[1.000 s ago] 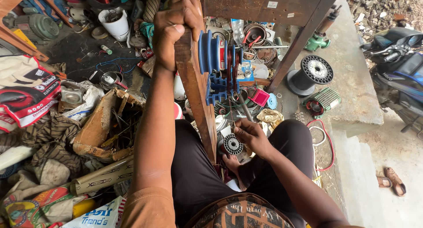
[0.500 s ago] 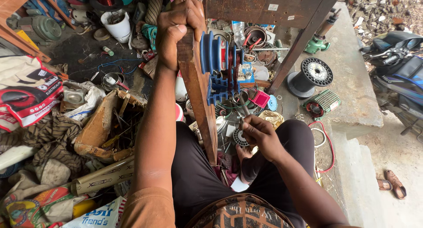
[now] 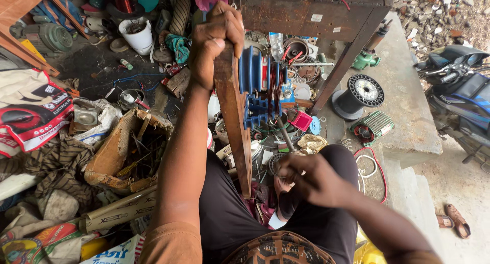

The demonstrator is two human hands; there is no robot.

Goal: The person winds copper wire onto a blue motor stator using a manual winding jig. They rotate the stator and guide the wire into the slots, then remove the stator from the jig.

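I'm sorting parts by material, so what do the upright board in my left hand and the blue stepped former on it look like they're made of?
The board looks like bare, unfinished wood: brown, rough, worn along its edges. The stepped former looks like moulded plastic: even matte blue, crisp ribs. The left hand grips the board's top.

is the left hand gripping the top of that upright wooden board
Yes, the left hand is wrapped around the top end of the wooden board, which stands upright between the person's knees.

Cluttered dirt floor (image 3: 92, 70), brown wooden table (image 3: 306, 14), concrete step (image 3: 408, 136), daylight, parked motorbike (image 3: 459, 90)
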